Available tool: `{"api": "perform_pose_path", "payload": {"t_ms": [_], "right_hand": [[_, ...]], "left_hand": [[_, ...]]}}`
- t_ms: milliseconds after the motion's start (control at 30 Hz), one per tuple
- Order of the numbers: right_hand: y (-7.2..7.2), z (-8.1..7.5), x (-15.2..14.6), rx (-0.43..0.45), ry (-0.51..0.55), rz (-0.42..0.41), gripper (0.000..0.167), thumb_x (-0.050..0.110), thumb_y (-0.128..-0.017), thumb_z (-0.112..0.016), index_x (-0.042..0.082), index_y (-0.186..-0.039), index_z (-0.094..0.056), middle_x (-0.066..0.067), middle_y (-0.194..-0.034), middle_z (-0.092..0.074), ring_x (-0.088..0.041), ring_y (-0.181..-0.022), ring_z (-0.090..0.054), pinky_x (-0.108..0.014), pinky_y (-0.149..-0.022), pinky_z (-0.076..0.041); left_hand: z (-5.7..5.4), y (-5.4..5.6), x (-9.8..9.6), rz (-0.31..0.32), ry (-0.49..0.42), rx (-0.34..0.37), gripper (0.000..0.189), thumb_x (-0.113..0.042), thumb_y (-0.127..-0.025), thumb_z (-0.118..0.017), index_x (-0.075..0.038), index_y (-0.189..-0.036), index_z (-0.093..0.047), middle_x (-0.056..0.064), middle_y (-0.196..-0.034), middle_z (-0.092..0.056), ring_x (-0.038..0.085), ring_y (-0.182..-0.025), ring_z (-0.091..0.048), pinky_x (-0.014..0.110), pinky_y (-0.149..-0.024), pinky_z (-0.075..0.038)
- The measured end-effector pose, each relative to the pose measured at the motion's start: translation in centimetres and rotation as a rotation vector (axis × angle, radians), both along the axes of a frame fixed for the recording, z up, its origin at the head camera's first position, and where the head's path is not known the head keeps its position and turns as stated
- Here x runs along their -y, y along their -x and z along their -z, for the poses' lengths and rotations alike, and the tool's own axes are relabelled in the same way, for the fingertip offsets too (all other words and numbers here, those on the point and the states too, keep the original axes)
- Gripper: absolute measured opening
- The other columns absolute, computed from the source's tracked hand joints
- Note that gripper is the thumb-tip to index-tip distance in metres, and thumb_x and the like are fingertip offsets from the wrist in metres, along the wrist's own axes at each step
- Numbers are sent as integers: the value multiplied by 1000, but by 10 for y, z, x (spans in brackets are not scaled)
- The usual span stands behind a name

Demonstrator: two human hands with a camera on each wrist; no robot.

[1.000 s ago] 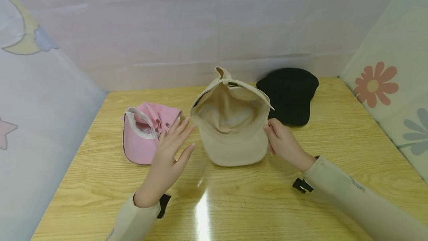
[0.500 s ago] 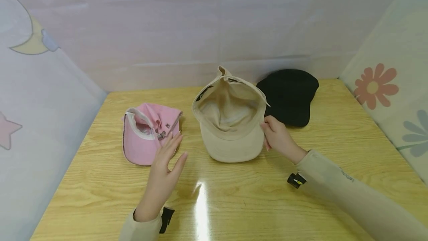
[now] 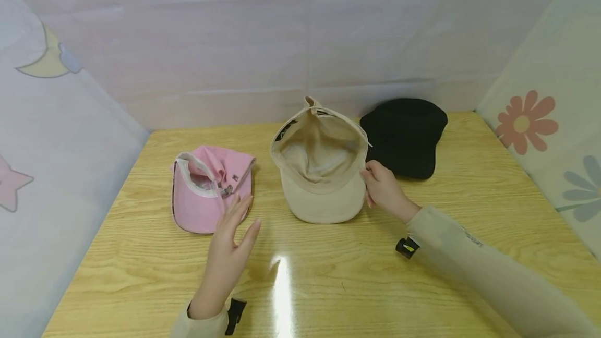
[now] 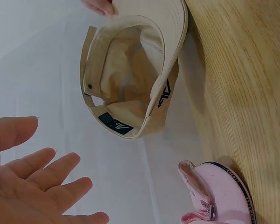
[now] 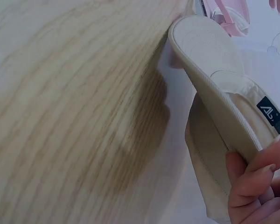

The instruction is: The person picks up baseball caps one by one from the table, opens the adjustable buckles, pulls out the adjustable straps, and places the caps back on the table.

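Note:
A beige baseball cap (image 3: 324, 202) is held with its hollow inside toward me and its brim toward the near side. My right hand (image 3: 386, 191) pinches its right edge where the brim meets the crown; in the right wrist view the fingers (image 5: 254, 186) curl on that edge. A dark label (image 4: 115, 123) shows inside the cap in the left wrist view. My left hand (image 3: 227, 257) has its fingers spread and holds nothing. It hovers just in front of a pink cap (image 3: 194, 210), which lies with its opening up on the table's left side.
A black cap (image 3: 406, 140) lies at the back right, partly behind the beige one. The wood-grain table (image 3: 343, 286) meets a pale back wall (image 3: 211, 40) and printed side walls, one with a flower (image 3: 528, 121).
My right hand has shifted a little left with the beige cap, whose brim has risen slightly in view. My left hand has drawn back toward me, away from the beige cap.

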State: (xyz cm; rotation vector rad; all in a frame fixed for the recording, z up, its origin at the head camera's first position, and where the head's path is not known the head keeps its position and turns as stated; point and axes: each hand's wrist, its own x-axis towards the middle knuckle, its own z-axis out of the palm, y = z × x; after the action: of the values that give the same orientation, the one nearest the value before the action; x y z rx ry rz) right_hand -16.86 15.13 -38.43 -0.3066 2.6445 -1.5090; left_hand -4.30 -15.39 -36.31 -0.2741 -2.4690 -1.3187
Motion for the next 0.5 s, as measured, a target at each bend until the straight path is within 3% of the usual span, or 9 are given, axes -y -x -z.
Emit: {"api": "perform_pose_path", "payload": {"t_ms": [500], "right_hand": [[17,12,5,98,29,28,16,4,-103,-40,-8,-97,-47,-3,-46,-46,-12,-35,-46,-26,-39,-39]], "left_hand": [[5,-5,0,2,21,-21,45,-2,-91,-63,5,-133,-52,20,-137,-52,45,-134,-36,70,-103,-21]]}}
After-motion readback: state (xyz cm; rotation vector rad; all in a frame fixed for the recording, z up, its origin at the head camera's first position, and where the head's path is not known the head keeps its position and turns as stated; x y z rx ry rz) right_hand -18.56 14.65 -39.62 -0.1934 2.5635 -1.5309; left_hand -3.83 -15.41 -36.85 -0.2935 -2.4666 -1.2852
